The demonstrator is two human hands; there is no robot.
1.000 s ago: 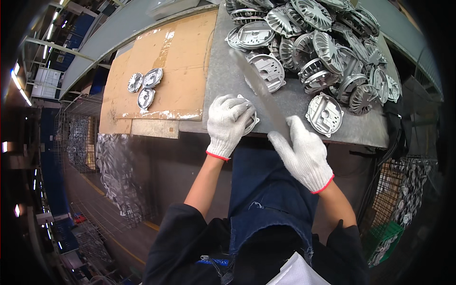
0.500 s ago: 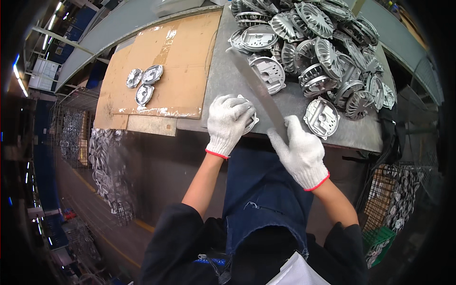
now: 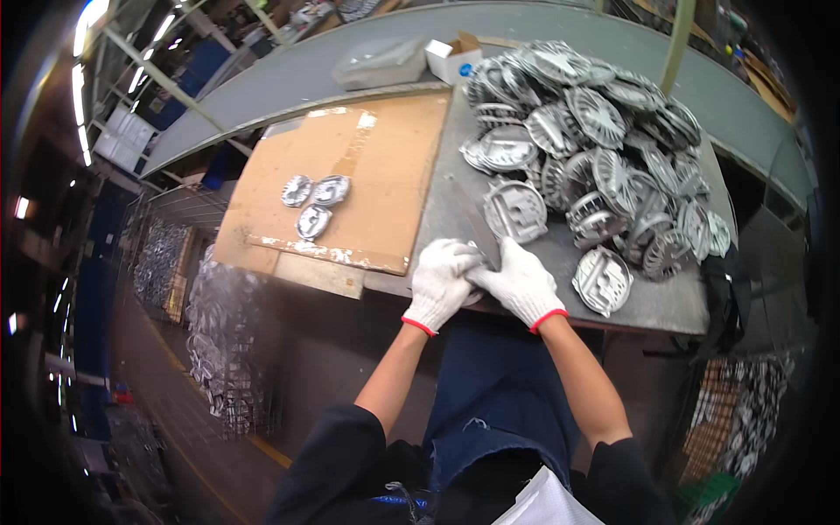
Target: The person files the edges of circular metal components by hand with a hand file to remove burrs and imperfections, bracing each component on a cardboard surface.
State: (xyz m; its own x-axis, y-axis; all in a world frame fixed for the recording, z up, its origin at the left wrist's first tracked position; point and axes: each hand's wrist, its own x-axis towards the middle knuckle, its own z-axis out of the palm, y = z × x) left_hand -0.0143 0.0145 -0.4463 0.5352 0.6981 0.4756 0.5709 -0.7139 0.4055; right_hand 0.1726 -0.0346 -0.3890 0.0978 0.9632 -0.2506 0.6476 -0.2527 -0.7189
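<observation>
Both my hands wear white knit gloves with red cuffs and meet at the front edge of the metal table (image 3: 560, 306). My left hand (image 3: 440, 282) is closed over a round silver metal casting (image 3: 473, 298), mostly hidden beneath the gloves. In my right hand (image 3: 520, 285) is a long flat metal file (image 3: 479, 229), its far end pointing away and to the left. The file lies close over the casting; contact between them is hidden. Just beyond sits another casting (image 3: 514, 212), and one more casting (image 3: 602, 281) lies right of my right hand.
A heap of finned castings (image 3: 595, 131) covers the table's back right. Three castings (image 3: 313, 222) lie on a cardboard sheet (image 3: 394, 157) at left. Behind stand a plastic bin (image 3: 381, 63) and a white box (image 3: 452, 59). Filled wire cages (image 3: 232, 350) stand below on the left.
My right hand has moved left against my left hand, bringing the file in over the casting. The whole view has shifted, showing more of the area behind the table.
</observation>
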